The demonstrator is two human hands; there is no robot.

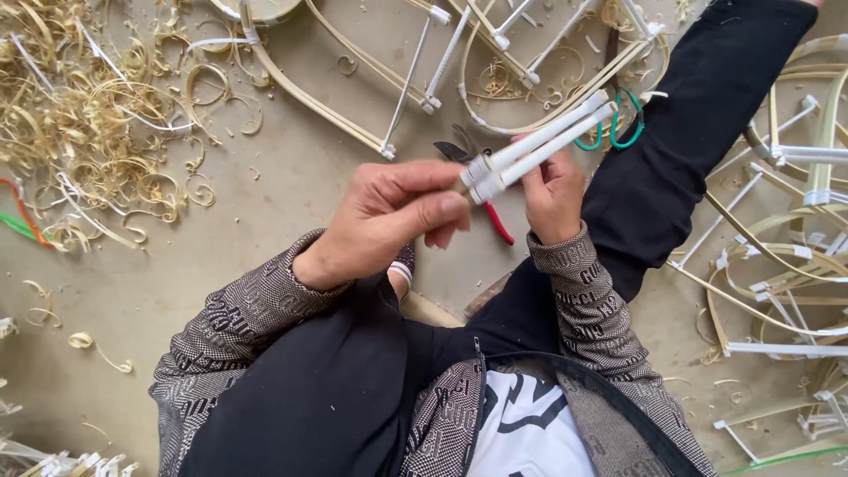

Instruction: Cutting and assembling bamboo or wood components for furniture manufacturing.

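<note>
You are seated on a concrete floor [291,203], looking down at your own lap and both hands. Your left hand [389,221] is closed in a pinch, thumb and forefinger pressed together on the near end of a pair of white sticks [543,141], right at the band of white tape [481,177] that binds them. Your right hand [552,194] is curled around the same pair from behind, fingers folded on the sticks just past the tape. The sticks lie side by side, touching, and slant up and away to your right, their far ends over your outstretched right leg [698,115].

The work looks to be at the binding stage: the wrap on this end seems nearly seated, and your left fingertips appear to be pressing it flat. The next move would likely call for a steady hold with the right hand while the left smooths or tightens the tape, keeping the two sticks parallel.

Red-handled pliers [481,199] lie on the floor directly under your hands, partly hidden by them. Green-handled scissors [618,128] sit near the far stick ends, beside your leg. Curved bamboo frames [353,97] with white taped joints spread ahead and to your right, close by. A heap of pale shavings [97,115] fills the left. The barest floor is just left of your left hand, between shavings and knee.
</note>
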